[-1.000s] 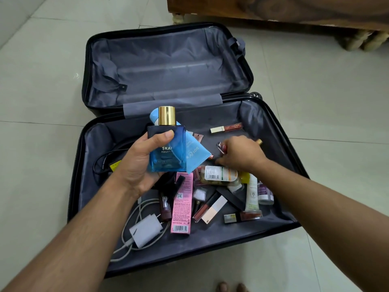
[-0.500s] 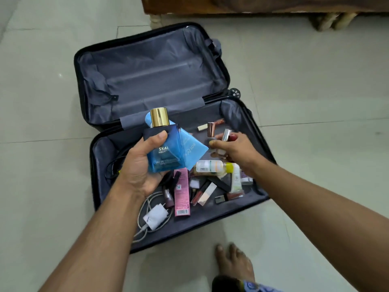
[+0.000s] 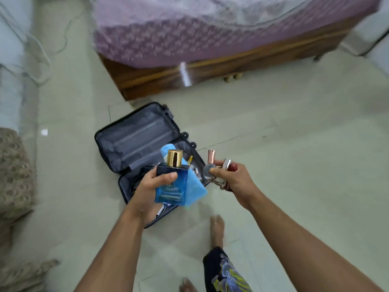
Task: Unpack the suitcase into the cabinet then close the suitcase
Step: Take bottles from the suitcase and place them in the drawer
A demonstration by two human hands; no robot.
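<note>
The black suitcase lies open on the tiled floor, its grey lining showing; my arms hide most of its lower half. My left hand grips a blue perfume bottle with a gold cap, together with a light blue packet behind it. My right hand holds several small cosmetics bunched together, among them a little bottle with a rose-gold cap and a dark red tube. Both hands are raised above the suitcase's right side. No cabinet is in view.
A wooden bed with a purple cover stands beyond the suitcase. A patterned cushion or seat is at the left edge. My bare foot is on the floor just right of the suitcase.
I have stood up: the view rose and the suitcase looks smaller and farther. My right hand lifted the small cosmetics out of the suitcase. My left hand keeps hold of the perfume bottle.
</note>
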